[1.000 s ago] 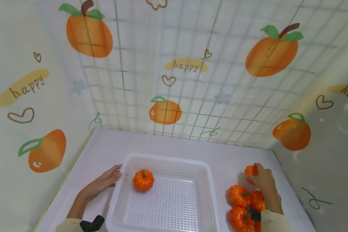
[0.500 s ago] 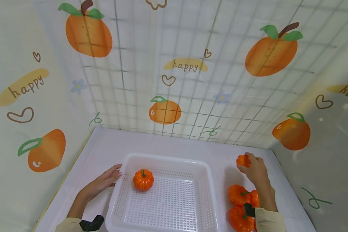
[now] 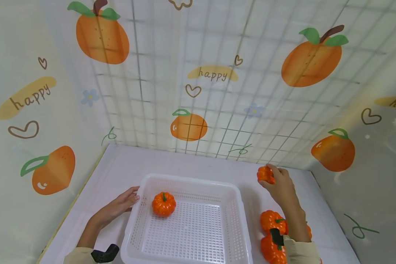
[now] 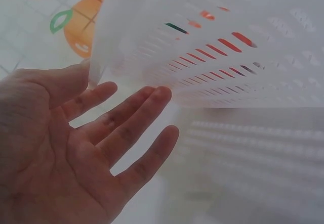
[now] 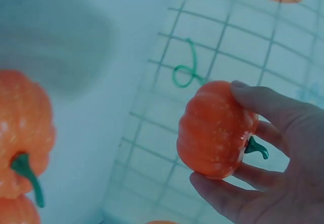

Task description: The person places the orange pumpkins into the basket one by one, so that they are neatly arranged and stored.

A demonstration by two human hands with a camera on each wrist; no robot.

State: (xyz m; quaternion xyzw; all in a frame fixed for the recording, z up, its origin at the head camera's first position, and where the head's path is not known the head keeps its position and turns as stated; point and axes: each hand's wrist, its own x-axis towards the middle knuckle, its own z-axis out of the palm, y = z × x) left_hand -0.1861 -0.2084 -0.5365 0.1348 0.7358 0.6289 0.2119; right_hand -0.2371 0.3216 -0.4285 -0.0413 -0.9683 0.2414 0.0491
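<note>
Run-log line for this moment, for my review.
right grip: holds orange pumpkin above table; left grip: at basket side; inside: one pumpkin; beside basket: more pumpkins

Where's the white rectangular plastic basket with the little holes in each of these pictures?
Head: white rectangular plastic basket, bottom centre.
Left wrist: its slotted side spans the upper middle and right.
Right wrist: not in it.
Shared landmark: the pale wall printed with dark grid lines, in all three.

Pumpkin [image 5: 212, 130] in right hand [image 5: 301, 158]: glossy, ribbed, looks plastic; stem [image 5: 258, 148] shiny. Basket [image 3: 184, 236] beside left hand [image 4: 66, 138]: smooth perforated plastic, slight sheen. Desk [image 3: 191, 164] below both hands: smooth, matt. Sleeves [image 3: 302, 252] behind hands: matt cloth. Sheet [image 3: 161, 77] beyond hands: thin, translucent, cloth or plastic unclear.
</note>
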